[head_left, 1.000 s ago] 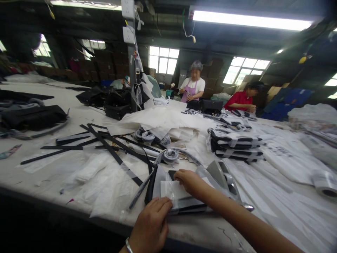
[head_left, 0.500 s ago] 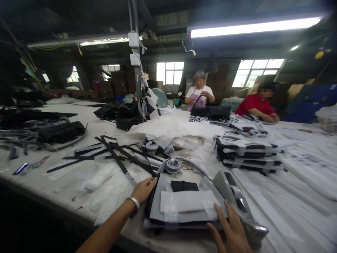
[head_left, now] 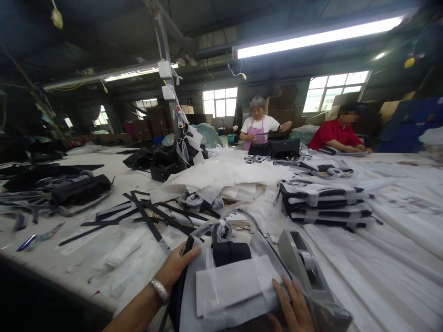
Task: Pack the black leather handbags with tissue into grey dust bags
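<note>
A black bag, wrapped in pale protective sheeting, lies in front of me on the table. A white rectangular card sits across its face under clear plastic, below a black strap piece. My left hand grips the bag's left edge, thumb on top and the other fingers behind it. On the bag's right side rests my right hand, fingers stretched out over the sheeting, its thumb partly hidden low in the view. A grey tape dispenser with a tape roll stands just right of the bag.
Wrapped bags are stacked at right. Black strips and white sheets cover the middle. Scissors and a blue-handled tool lie at left. A post rises from the table. Two people work across it.
The bag has come nearer to me and to the left, its left side tilting up, with both hands still on it. Across the table, one person's arm has swung outward.
</note>
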{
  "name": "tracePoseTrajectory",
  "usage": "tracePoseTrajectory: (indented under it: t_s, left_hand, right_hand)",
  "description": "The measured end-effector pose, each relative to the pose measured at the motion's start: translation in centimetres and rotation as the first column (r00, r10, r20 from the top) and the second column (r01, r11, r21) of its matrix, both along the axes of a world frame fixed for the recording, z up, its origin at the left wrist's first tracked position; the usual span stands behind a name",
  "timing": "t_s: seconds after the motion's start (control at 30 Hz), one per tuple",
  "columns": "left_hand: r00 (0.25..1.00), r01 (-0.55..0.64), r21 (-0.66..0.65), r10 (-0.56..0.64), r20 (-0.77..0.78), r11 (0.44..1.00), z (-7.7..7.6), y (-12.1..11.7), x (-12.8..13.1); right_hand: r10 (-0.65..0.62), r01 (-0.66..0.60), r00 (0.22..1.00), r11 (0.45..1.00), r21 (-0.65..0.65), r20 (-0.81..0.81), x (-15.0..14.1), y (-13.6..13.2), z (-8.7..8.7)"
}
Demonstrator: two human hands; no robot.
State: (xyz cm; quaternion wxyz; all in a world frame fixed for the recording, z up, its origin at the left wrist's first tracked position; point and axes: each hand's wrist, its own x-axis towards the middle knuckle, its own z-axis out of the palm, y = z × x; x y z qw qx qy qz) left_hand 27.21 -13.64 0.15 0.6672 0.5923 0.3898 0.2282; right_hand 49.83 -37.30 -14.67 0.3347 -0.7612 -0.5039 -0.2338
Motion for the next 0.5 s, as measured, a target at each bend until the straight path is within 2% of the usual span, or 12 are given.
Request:
tracePoseTrajectory:
  t_s: [0.07,0.13,0.2,0.27,0.33,0.43,0.5]
  left_hand:
    - [0.996,-0.087,0.179,0.085,0.022,0.980,1.5,-1.1,-0.4]
    - [0.989,-0.141,0.376,0.143,0.022,0.916,2.7,-2.5,-0.5]
    - [0.986,-0.146,0.526,0.165,0.012,0.838,3.1,-4.0,-0.2]
    - [0.985,-0.136,0.617,0.170,0.004,0.775,2.2,-5.6,0.4]
    - [0.983,-0.126,0.653,0.182,-0.019,0.747,0.5,-7.0,0.8]
    - [0.990,-0.039,0.648,0.115,-0.076,0.761,-1.9,-8.4,0.5]
    - [0.998,0.046,0.629,-0.008,-0.063,0.776,-2.3,-8.6,-0.2]
  right_hand:
    - [0.034,-0.034,0.999,0.999,-0.033,0.014,0.7,0.8,0.1]
    - [0.064,-0.063,0.998,0.996,-0.064,0.013,1.1,1.9,0.7]
    - [0.079,-0.081,0.996,0.995,-0.061,-0.032,0.9,3.0,1.8]
    - [0.071,-0.074,0.991,0.997,-0.023,-0.117,0.1,3.8,3.0]
    - [0.063,-0.062,0.981,0.998,0.015,-0.183,-1.0,4.1,4.1]
    - [0.075,-0.073,0.981,0.997,0.018,-0.180,-2.0,3.5,5.0]
    - [0.102,-0.103,0.983,0.995,0.001,-0.150,-2.1,2.6,5.2]
